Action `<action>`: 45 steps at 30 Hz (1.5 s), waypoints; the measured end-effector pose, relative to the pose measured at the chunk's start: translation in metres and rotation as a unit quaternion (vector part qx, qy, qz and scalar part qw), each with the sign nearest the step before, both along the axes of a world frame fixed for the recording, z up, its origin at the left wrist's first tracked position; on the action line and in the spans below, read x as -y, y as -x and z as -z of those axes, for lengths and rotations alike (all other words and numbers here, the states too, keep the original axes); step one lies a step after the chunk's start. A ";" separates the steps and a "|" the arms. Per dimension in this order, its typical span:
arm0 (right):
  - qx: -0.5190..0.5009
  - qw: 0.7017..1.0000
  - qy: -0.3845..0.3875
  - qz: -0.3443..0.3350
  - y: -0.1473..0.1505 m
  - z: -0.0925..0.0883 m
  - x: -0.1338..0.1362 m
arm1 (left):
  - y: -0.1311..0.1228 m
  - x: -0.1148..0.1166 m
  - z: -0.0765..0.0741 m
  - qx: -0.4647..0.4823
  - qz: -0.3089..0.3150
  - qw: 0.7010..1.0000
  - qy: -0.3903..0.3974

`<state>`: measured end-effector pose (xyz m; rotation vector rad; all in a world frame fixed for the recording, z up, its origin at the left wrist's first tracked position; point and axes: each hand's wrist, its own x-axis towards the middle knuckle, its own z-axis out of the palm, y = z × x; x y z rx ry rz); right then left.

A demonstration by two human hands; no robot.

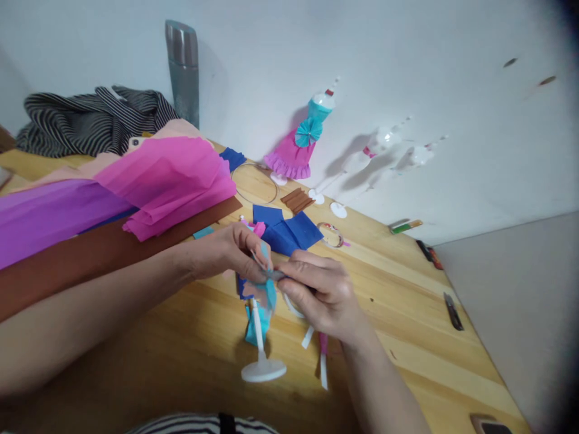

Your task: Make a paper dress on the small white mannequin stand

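In front of me, my left hand (235, 256) is closed in a pinch around turquoise and peach paper (268, 296), which hangs by the rod of a white stand (263, 371). My right hand (319, 292) meets it from the other side. Its thumb and fingers press together on a small grey piece (275, 275) whose kind I cannot make out. Both sets of fingertips nearly touch. Below them, a turquoise strip (257, 328) lies behind the upright rod. White and pink strips (323, 361) lie beneath my right hand.
Pink crepe paper (172, 175), purple paper (58, 208) and a brown sheet (113, 259) cover the left. Blue pieces (287, 232) lie beyond my hands. A paper-dressed figure (298, 144) leans by the wall, near bare figures (362, 160), a bottle (182, 72) and a cutter knife (453, 311).
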<state>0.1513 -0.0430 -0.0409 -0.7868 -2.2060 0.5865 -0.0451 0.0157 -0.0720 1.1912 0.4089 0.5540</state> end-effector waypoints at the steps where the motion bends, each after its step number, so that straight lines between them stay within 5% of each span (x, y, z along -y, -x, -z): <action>1: -0.001 1.000 0.000 -0.004 0.000 0.000 0.000 | 0.000 0.000 0.000 -0.001 0.002 1.000 -0.001; 9: -0.048 0.999 0.014 0.015 -0.001 -0.004 -0.002 | 0.000 0.001 -0.007 0.004 0.000 1.000 -0.006; 18: -0.248 0.945 0.200 0.068 -0.013 0.006 0.004 | 0.005 -0.001 -0.022 -0.026 -0.039 0.996 -0.081; 28: -0.080 0.950 0.183 0.238 0.017 0.006 0.005 | -0.010 0.005 -0.008 -0.087 -0.182 0.949 -0.243; 39: -0.083 0.942 0.196 0.261 0.013 0.009 -0.002 | -0.004 0.003 -0.019 -0.164 -0.070 0.967 -0.181; 45: -0.099 0.935 0.233 0.250 0.013 0.005 -0.003 | 0.002 0.001 -0.026 -0.189 -0.139 0.955 -0.184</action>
